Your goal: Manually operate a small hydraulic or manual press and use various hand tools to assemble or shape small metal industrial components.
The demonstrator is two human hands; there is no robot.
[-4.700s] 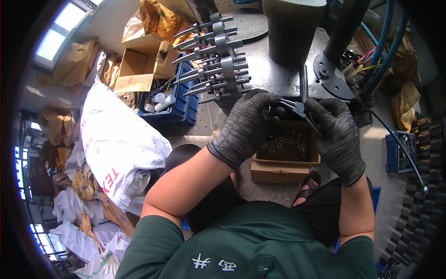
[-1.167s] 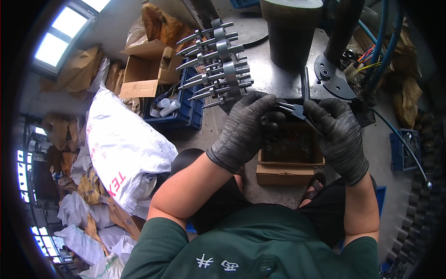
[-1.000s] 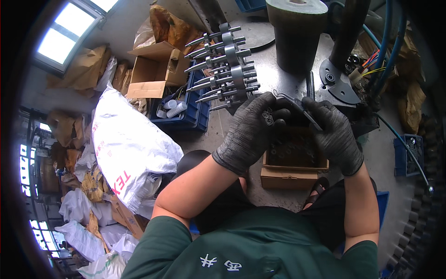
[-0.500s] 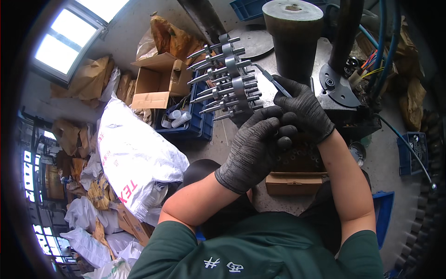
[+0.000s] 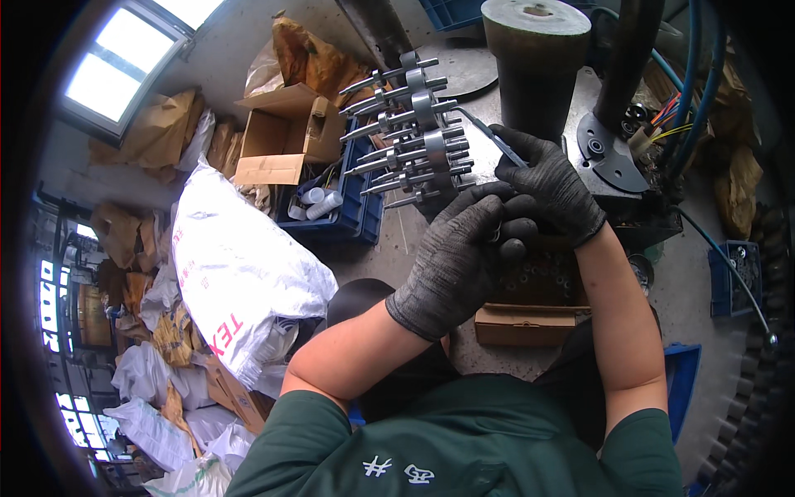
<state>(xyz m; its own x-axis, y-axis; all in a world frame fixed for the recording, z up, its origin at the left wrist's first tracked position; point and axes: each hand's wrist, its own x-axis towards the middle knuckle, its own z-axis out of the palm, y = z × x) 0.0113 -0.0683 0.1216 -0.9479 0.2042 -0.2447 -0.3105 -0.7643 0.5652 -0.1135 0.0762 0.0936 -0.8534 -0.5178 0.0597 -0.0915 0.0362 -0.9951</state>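
Dark knitted gloves cover both hands. My right hand (image 5: 553,184) grips bent-tip tweezers (image 5: 498,142), whose tip reaches left to the rim of a metal wheel-like fixture (image 5: 434,141) carrying several pointed pins. Below and left of it, my left hand (image 5: 455,257) is closed, thumb against fingers. A small shiny edge shows at its fingertips, too little to name. Under the hands, partly hidden by them, stands an open cardboard box (image 5: 530,325) with many small ring-shaped metal parts inside.
Behind the fixture rise a thick metal cylinder (image 5: 537,74) and a dark post (image 5: 627,70) on a metal plate. At left are a blue crate (image 5: 358,199), an open carton (image 5: 269,169) and a large white sack (image 5: 240,269). A hose (image 5: 719,248) hangs at right.
The whole scene has shifted slightly, with the fixture and cylinder now a little further right. Both hands keep nearly the same pose, and the tweezers' tip stays by the fixture.
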